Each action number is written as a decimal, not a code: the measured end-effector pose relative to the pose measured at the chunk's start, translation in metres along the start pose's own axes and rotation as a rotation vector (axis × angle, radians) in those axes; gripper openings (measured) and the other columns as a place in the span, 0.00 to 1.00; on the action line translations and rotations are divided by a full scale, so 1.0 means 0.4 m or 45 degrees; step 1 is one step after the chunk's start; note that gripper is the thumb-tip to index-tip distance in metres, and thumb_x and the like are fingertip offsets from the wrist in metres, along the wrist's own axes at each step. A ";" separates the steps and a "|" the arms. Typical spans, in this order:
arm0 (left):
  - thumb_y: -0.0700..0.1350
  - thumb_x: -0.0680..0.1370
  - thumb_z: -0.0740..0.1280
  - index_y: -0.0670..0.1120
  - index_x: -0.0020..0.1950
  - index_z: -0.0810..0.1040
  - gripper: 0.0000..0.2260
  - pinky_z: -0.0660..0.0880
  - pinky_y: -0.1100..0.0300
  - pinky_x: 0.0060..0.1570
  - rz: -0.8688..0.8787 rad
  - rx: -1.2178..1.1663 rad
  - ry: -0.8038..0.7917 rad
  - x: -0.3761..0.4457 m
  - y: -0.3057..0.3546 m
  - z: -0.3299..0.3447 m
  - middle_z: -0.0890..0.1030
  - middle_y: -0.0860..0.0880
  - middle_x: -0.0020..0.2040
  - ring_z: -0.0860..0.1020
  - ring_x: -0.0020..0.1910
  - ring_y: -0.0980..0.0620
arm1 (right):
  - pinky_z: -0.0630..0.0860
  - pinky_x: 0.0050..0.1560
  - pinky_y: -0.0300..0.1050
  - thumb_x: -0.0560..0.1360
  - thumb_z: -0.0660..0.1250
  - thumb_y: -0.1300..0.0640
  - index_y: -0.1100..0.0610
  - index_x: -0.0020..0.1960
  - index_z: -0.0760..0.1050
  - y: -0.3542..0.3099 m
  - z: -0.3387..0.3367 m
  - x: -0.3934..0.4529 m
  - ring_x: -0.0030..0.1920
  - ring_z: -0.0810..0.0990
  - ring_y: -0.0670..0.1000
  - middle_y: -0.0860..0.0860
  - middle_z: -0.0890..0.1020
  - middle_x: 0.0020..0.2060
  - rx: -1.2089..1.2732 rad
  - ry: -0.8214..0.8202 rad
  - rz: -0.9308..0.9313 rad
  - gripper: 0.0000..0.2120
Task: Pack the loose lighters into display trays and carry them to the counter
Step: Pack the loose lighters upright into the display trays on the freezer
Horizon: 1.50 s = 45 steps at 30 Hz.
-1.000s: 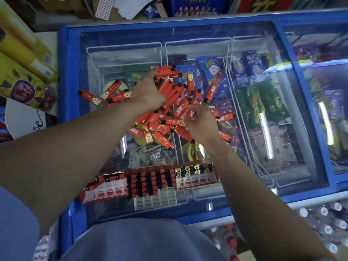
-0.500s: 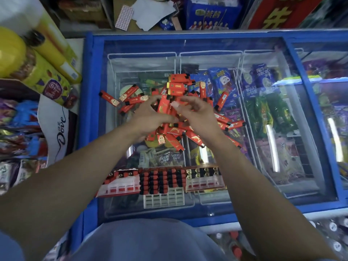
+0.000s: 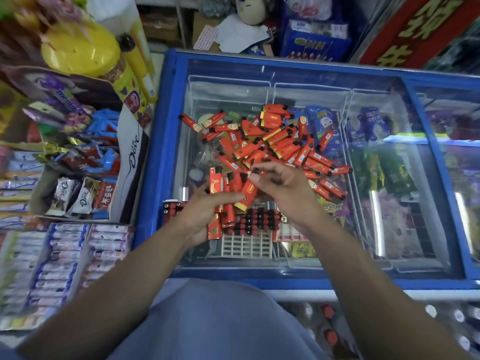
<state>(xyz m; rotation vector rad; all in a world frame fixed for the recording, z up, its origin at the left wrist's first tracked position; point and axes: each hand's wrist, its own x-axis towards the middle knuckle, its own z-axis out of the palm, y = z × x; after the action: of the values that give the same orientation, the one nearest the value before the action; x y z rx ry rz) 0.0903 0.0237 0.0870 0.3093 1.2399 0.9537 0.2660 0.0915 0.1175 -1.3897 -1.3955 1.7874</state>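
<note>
Head view. Your left hand (image 3: 201,216) now grips a gathered bundle of lighters (image 3: 228,196), lifted since a second ago off the loose pile (image 3: 280,144) on the freezer lid (image 3: 389,178). Your right hand (image 3: 280,189), fingers curled, appears to pinch one lighter against the bundle. The display trays (image 3: 246,245) lie just below, partly filled; loading comes next.

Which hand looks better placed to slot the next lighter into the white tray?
The right hand: it pinches one lighter just above the white tray. The left hand is full, gripping a bundle of lighters.
</note>
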 end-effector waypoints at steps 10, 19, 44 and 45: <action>0.41 0.69 0.74 0.40 0.53 0.82 0.14 0.82 0.54 0.33 0.000 -0.341 0.177 -0.172 -0.121 -0.176 0.85 0.38 0.43 0.84 0.35 0.44 | 0.83 0.51 0.52 0.79 0.71 0.60 0.53 0.56 0.81 0.095 0.147 -0.101 0.46 0.87 0.53 0.52 0.88 0.45 0.011 0.144 0.065 0.07; 0.38 0.77 0.72 0.38 0.60 0.80 0.12 0.84 0.49 0.39 -0.047 -0.471 0.376 -0.237 -0.204 -0.286 0.83 0.36 0.50 0.86 0.43 0.42 | 0.76 0.54 0.41 0.78 0.73 0.55 0.50 0.59 0.83 0.141 0.294 -0.089 0.46 0.80 0.44 0.46 0.85 0.51 -0.988 0.112 -0.341 0.10; 0.37 0.75 0.74 0.36 0.64 0.77 0.18 0.85 0.47 0.40 -0.055 -0.471 0.309 -0.245 -0.188 -0.284 0.86 0.36 0.50 0.86 0.47 0.39 | 0.79 0.44 0.45 0.79 0.70 0.50 0.47 0.57 0.82 0.218 0.342 0.004 0.51 0.81 0.46 0.43 0.83 0.50 -1.502 0.296 -0.506 0.08; 0.36 0.76 0.74 0.35 0.65 0.77 0.19 0.85 0.48 0.39 -0.045 -0.469 0.300 -0.244 -0.186 -0.282 0.85 0.36 0.49 0.86 0.46 0.39 | 0.79 0.45 0.45 0.80 0.70 0.50 0.46 0.58 0.82 0.221 0.340 0.003 0.52 0.81 0.46 0.43 0.84 0.51 -1.517 0.288 -0.491 0.08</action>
<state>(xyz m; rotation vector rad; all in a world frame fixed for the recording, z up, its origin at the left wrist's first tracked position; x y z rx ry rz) 0.0209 -0.1255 0.0628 -0.1181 1.2476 1.1886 0.1605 0.0026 0.0323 -1.5487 -2.5080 0.4332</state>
